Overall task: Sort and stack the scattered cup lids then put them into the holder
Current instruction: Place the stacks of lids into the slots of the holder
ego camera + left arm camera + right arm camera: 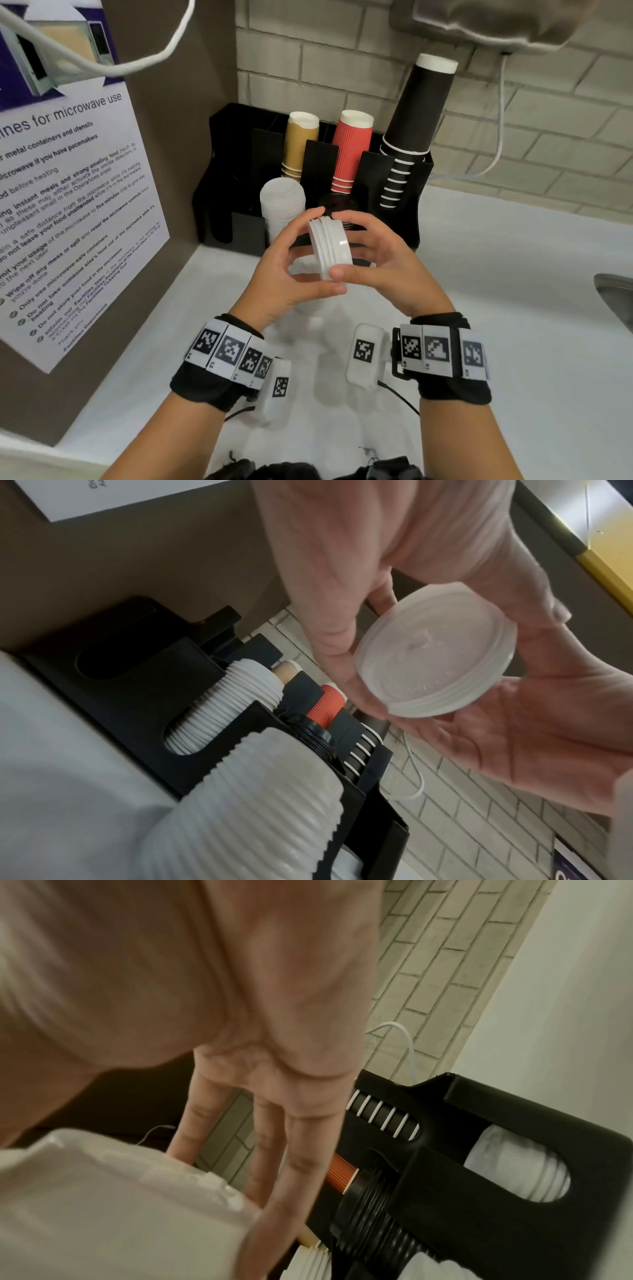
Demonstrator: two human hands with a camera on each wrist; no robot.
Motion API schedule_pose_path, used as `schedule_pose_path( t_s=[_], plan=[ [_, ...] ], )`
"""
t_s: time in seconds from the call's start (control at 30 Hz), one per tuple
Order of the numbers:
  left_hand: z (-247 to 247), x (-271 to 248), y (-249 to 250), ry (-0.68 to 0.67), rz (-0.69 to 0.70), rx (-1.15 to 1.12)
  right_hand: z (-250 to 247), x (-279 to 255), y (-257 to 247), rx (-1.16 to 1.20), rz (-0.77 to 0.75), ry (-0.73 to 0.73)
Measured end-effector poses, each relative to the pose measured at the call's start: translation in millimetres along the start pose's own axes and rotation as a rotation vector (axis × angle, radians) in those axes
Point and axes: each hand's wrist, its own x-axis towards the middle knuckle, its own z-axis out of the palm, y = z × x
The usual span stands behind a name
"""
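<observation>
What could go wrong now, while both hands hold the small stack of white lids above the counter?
1. The white lids are held on edge between the left hand and right hand; the stack may fan apart and drop.
2. The holder's front slots already carry white lids and black lids; the new stack may jam or topple them.

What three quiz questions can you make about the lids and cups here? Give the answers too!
1. True or false: both hands hold the small stack of white lids.
2. Which cups reach highest out of the black holder? A) tan cups B) red cups C) black cups
3. Fill in: a tall stack of white lids already sits in front of the ___ cups.

Key:
1. True: the left hand and right hand grip it from either side.
2. C, the black cups.
3. tan, meaning the tan cups.
</observation>
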Motion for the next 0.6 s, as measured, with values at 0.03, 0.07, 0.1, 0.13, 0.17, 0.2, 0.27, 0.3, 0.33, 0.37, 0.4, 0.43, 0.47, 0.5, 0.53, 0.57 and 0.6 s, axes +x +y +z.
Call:
schedule_pose_path(
  t_s=[0.03, 0.07, 0.1, 0.13, 0.17, 0.2, 0.27, 0.3, 0.33, 0.37, 0.4, 0.43, 0.47, 0.5, 0.53, 0.57, 0.6],
  plan=[
    [1.5, 0.0, -0.1, 0.015, 0.009, 0.005, 0.7, -0.1, 0.0, 0.004, -0.004, 0.012],
    [2.6, 0.0, -0.1, 0.023, 0.017, 0.007, 1.3, -0.3, 0.2, 0.007, -0.008, 0.023],
    [3.6, 0.6, 0.2, 0.023, 0.022, 0.004, 1.8, -0.7, 0.3, 0.009, -0.013, 0.032],
    [4.5, 1.0, 0.7, 0.015, 0.024, -0.005, 2.1, -1.1, 0.4, 0.008, -0.019, 0.038],
    [5.0, 1.6, 1.6, 0.003, 0.025, -0.015, 2.2, -1.5, 0.6, 0.007, -0.024, 0.042],
    [5.4, 2.3, 2.2, -0.011, 0.025, -0.022, 2.2, -1.7, 0.6, 0.006, -0.027, 0.041],
    [4.7, 3.0, 2.9, -0.031, 0.025, -0.016, 0.8, -1.8, 0.8, 0.016, -0.023, 0.028],
    [4.0, 3.3, 3.3, -0.037, 0.024, -0.004, -0.4, -2.0, 1.1, 0.025, -0.021, 0.015],
    [3.1, 3.6, 3.5, -0.041, 0.025, 0.008, -1.8, -2.3, 1.3, 0.032, -0.02, 0.001],
    [2.4, 4.1, 3.6, -0.046, 0.025, 0.018, -3.0, -2.5, 1.4, 0.037, -0.02, -0.01],
    [1.7, 4.6, 3.6, -0.05, 0.025, 0.024, -3.8, -2.8, 1.4, 0.042, -0.021, -0.017],
    [1.3, 5.2, 3.6, -0.053, 0.027, 0.03, -4.3, -2.7, 1.4, 0.047, -0.023, -0.019],
    [1.2, 5.8, 3.5, -0.054, 0.03, 0.035, -4.5, -2.3, 1.6, 0.05, -0.025, -0.02],
    [1.3, 6.2, 3.3, -0.052, 0.031, 0.037, -4.3, -1.6, 1.8, 0.05, -0.028, -0.019],
    [1.7, 6.7, 3.2, -0.046, 0.032, 0.039, -3.9, -0.7, 2.1, 0.048, -0.032, -0.017],
    [2.1, 6.8, 3.1, -0.039, 0.033, 0.041, -3.7, 0.2, 2.4, 0.045, -0.035, -0.013],
    [2.8, 7.0, 2.9, -0.032, 0.034, 0.045, -3.6, 0.9, 2.5, 0.04, -0.038, -0.008]
  ],
)
